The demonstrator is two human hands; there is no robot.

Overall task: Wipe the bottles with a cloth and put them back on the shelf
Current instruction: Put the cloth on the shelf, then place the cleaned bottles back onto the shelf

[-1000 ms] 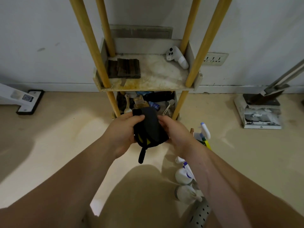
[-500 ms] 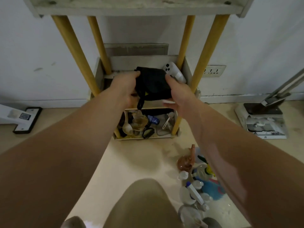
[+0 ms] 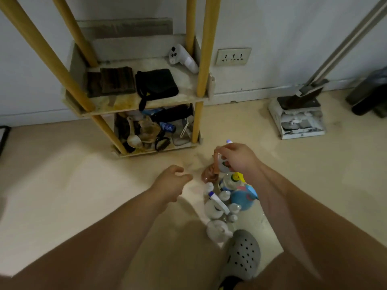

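Both hands have left the black pouch (image 3: 156, 84), which now lies on the shelf (image 3: 146, 103), and have come down toward the floor. Fingers (image 3: 225, 152) of the right hand (image 3: 238, 159) curl round a small bottle (image 3: 222, 164). It is held roughly upright, its capped end poking out on the far side of the knuckles. Just beneath and behind that hand the other bottles (image 3: 217, 206) crowd together on the floor, beside a grey shoe (image 3: 240, 254). To its left, near but apart, the left hand (image 3: 171, 183) hangs loosely curled, holding nothing. The shelf stands ahead and leftward, and the free left hand is nearer it. No wiping cloth is in either hand.
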